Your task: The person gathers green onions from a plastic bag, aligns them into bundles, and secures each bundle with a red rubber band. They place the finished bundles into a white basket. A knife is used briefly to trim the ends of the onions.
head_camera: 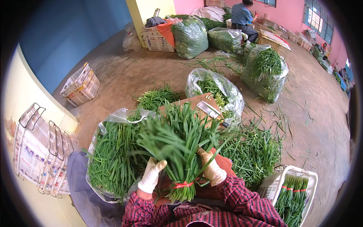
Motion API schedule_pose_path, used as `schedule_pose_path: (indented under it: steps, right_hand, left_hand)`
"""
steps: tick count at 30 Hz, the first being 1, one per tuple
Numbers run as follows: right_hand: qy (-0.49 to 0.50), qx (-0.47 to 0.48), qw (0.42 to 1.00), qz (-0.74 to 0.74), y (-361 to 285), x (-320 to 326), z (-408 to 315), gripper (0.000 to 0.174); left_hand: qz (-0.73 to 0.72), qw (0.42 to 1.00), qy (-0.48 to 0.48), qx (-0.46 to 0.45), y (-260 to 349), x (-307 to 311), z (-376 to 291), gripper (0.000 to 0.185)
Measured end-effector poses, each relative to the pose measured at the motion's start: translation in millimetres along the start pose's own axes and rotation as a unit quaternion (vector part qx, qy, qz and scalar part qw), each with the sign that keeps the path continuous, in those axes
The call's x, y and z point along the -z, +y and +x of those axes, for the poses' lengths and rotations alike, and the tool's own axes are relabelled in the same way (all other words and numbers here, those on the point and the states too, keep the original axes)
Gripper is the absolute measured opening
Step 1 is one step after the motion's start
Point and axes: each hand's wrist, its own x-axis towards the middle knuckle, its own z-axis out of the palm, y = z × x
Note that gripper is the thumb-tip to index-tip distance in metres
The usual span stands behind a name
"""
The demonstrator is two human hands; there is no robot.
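A large bunch of long green leafy stalks (181, 159), like garlic chives, stands leaf tips up in front of me, bound near its base with a red tie (183, 185). Left of it is my left hand (151, 173) in a pale glove, thumb apart from the fingers; whether it touches the leaves is unclear. On the right side, my gloved right hand (211, 167) is against the leaves, its fingertips partly hidden by them. Beyond the bunch lies a brown board (187, 102) bearing a broad-bladed knife (209, 109) with a dark handle.
An open plastic bag of greens (113, 159) lies at left, loose greens (252, 156) at right. A white basket (313, 181) holds red-tied bunches. Beyond the board are another open bag (238, 99) and a full bag (263, 76). A person (242, 17) sits farther back.
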Motion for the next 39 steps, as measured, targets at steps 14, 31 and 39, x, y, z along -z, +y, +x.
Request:
schedule_pose_path:
  steps: [14,31,39]
  right_hand:
    - [-0.185,0.094,0.954,-0.216,3,20,-10,0.047]
    - [-0.072,0.059,0.996,-0.001,7,8,-29,0.043]
    - [-0.132,-0.040,0.987,0.086,22,39,-11,0.045]
  left_hand:
    - [-0.534,0.828,-0.115,0.122,-124,35,-23,0.050]
    - [-0.113,0.971,0.195,0.072,-9,-41,-18,0.028]
    - [-0.145,0.970,0.162,0.109,-12,-34,-27,0.036]
